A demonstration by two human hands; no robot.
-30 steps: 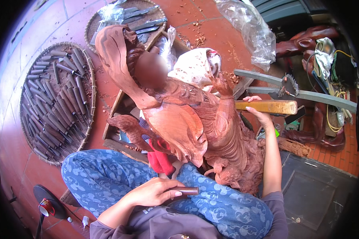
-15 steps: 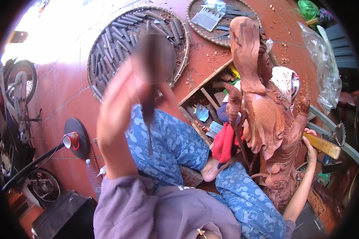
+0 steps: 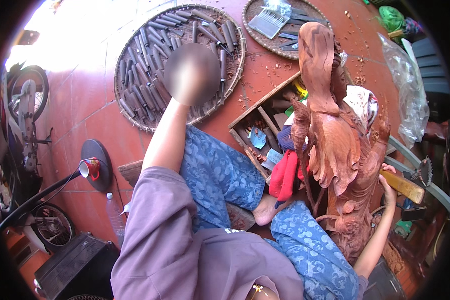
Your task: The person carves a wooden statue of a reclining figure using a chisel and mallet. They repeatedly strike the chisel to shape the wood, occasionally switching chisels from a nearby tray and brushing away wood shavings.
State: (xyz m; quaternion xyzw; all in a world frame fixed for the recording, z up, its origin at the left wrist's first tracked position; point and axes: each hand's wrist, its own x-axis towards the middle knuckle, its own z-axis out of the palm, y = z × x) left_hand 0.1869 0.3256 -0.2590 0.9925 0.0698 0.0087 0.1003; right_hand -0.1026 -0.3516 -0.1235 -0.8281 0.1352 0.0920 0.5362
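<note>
Toward the upper middle of the frame we are reaching our left hand point(image 3: 191, 74) over the round woven tray of chisels point(image 3: 135, 85) (it is blurred, so we cannot tell its grip). At right, the carved wooden statue point(image 3: 335, 145) is standing upright; it looks heavy, stiff, with fragile thin details, best steadied by its thick body. Our right hand point(image 3: 387, 187) is gripping a wooden mallet point(image 3: 404, 186) against it.

Left hand point(image 3: 192, 75) blurred above chisel basket point(image 3: 130, 40), right hand point(image 3: 388, 184) gripping wooden mallet point(image 3: 404, 186) beside carved statue point(image 3: 335, 140)
</note>
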